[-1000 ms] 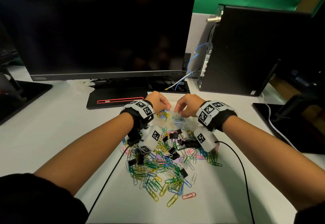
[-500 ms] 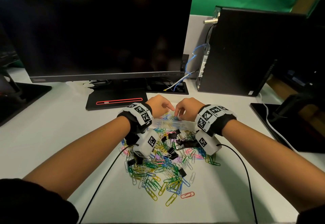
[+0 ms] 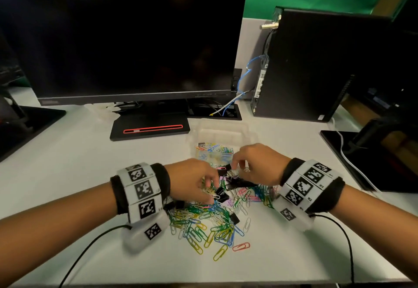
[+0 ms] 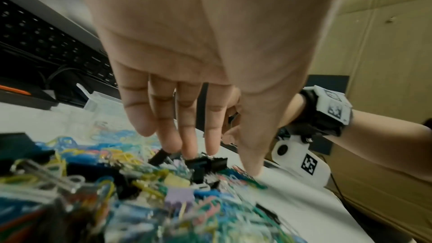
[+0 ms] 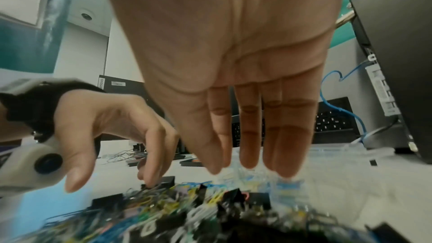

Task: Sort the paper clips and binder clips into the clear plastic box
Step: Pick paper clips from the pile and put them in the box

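Head view: left hand (image 3: 192,181) and right hand (image 3: 257,165), fingers extended, empty, are reaching into clip pile (image 3: 217,217) beneath; clear plastic box (image 3: 222,138) just beyond. Risk: tangled clips snagging, scattering.

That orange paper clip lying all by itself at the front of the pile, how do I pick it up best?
Come straight down on the orange paper clip from above and pinch its two long sides with finger and thumb. It lies flat on the white table, apart from the heap, so nothing tangles it. Being thin wire, it may need sliding or tipping up first.
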Demonstrator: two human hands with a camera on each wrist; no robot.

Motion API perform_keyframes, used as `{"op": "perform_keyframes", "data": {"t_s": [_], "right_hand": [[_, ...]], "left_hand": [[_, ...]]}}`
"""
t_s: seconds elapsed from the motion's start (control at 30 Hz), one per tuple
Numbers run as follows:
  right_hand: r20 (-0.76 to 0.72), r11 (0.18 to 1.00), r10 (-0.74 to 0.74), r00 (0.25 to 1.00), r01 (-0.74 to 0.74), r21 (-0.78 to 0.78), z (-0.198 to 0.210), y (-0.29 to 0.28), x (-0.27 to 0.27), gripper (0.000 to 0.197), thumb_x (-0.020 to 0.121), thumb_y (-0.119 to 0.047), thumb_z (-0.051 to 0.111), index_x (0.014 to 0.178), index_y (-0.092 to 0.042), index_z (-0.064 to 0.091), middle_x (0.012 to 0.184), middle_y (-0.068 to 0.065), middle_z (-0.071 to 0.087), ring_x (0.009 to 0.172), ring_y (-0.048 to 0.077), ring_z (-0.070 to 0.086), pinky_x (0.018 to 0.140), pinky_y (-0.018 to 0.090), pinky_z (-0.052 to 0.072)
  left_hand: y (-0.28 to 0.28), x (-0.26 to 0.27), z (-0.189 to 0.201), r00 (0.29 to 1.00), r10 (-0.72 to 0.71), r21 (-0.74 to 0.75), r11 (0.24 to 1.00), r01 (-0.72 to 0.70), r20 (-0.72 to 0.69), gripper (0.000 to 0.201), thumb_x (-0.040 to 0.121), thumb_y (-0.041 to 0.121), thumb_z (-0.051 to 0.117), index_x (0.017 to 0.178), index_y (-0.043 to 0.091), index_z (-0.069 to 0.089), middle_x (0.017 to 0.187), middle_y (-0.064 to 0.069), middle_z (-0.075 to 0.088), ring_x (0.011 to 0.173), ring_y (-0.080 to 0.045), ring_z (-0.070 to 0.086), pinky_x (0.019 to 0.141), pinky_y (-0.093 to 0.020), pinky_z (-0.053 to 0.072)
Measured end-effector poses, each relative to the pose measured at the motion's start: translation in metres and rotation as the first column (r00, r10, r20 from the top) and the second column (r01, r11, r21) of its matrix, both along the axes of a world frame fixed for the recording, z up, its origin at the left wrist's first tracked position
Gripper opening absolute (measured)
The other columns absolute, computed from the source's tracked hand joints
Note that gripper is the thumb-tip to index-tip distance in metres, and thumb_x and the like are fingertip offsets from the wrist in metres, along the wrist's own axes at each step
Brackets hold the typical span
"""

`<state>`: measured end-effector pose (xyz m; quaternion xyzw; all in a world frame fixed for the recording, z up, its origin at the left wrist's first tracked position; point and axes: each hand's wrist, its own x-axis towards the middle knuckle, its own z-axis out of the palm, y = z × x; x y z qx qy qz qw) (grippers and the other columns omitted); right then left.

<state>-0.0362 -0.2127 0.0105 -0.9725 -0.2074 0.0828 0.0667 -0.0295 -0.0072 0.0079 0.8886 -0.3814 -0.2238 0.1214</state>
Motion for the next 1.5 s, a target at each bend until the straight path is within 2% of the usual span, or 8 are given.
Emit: {"op": "perform_keyframes", "data": {"t_s": [0.3,0.57,0.73,0.93,1.13,1.3,1.43,1.5], "right_hand": [[-0.215,0.996,0.046,0.975,-0.062,-0.067,-0.02,0.006,-0.032,0.058,0.069,-0.048,0.075,0.117,-0.021,0.056,0.107,0.001,0.06,0.096,0.018,0.055,0.084,0.029,0.047],[-0.193,0.996,0.051,0.98,-0.065,-0.069,-0.026,0.023,-0.033,0.055,0.067,-0.039,0.078,0.112,-0.017,0.053,0.099,0.001,0.049,0.086,0.015,0.045,0.076,0.028,0.041],[-0.177,0.995,0.064,0.982,-0.076,-0.064,-0.025,0.026,-0.03,0.042,0.072,-0.032,0.075,0.106,-0.015,0.056,0.092,-0.003,0.047,0.083,0.014,0.043,0.069,0.024,0.033],[-0.149,0.989,0.054,0.987,-0.074,-0.131,-0.024,0.025,-0.031,0.046,0.073,-0.035,0.073,0.111,-0.017,0.054,0.101,0.003,0.05,0.084,0.015,0.042,0.071,0.026,0.036],[-0.206,0.995,0.043,0.978,-0.061,-0.08,-0.025,0.022,-0.03,0.045,0.072,-0.034,0.076,0.11,-0.018,0.059,0.106,0.004,0.059,0.093,0.019,0.055,0.079,0.029,0.045],[-0.232,0.999,0.044,0.972,-0.042,0.014,-0.026,0.024,-0.027,0.02,0.078,-0.01,0.066,0.098,-0.014,0.068,0.096,0.006,0.068,0.077,0.012,0.054,0.069,0.021,0.04],[-0.222,0.999,0.04,0.974,-0.043,-0.009,-0.024,0.025,-0.024,0.021,0.075,-0.006,0.064,0.093,-0.013,0.07,0.09,0.003,0.068,0.074,0.011,0.052,0.064,0.02,0.04],[-0.223,0.999,0.024,0.974,-0.031,-0.026,-0.02,0.025,-0.022,0.02,0.073,-0.007,0.066,0.092,-0.014,0.071,0.077,-0.003,0.062,0.072,0.011,0.052,0.06,0.019,0.041]], "left_hand": [[0.01,-0.03,-0.027,0.989,-0.123,0.156,0.982,0.11,0.079,0.081,0.068,0.047,0.076,0.136,0.03,0.035,0.133,0.004,0.034,0.122,-0.016,0.04,0.104,-0.03,0.036],[0.006,-0.029,-0.032,0.991,-0.084,0.099,0.992,0.074,0.104,0.046,0.086,0.029,0.063,0.128,0.025,0.046,0.124,-0.001,0.039,0.107,-0.022,0.05,0.088,-0.028,0.038],[0.002,-0.029,-0.031,0.983,-0.114,0.092,0.991,0.101,0.146,0.029,0.089,0.018,0.054,0.118,0.019,0.052,0.121,-0.002,0.045,0.107,-0.024,0.052,0.09,-0.036,0.042],[0.002,-0.024,-0.033,0.964,-0.142,0.092,0.988,0.124,0.223,0.023,0.093,0.021,0.052,0.115,0.016,0.054,0.119,-0.002,0.052,0.108,-0.021,0.052,0.086,-0.03,0.038],[0.005,-0.017,-0.03,0.986,-0.033,-0.086,0.995,0.048,0.162,0.021,0.09,0.024,0.058,0.11,0.021,0.064,0.105,0.001,0.065,0.088,-0.012,0.055,0.074,-0.02,0.039],[0.01,-0.004,-0.025,0.993,0.11,-0.205,0.974,-0.098,0.048,0.018,0.084,0.024,0.067,0.101,0.019,0.069,0.068,0.018,0.054,0.067,-0.005,0.054,0.069,-0.021,0.044],[0.014,0.009,-0.021,0.976,0.219,-0.301,0.929,-0.214,-0.019,0.021,0.08,0.024,0.072,0.099,0.016,0.07,0.07,0.018,0.056,0.069,-0.01,0.061,0.063,-0.009,0.043],[0.015,0.016,-0.017,0.962,0.262,-0.359,0.893,-0.272,-0.077,0.022,0.078,0.021,0.074,0.099,0.013,0.069,0.073,0.014,0.057,0.065,-0.008,0.059,0.065,-0.013,0.046]]}}
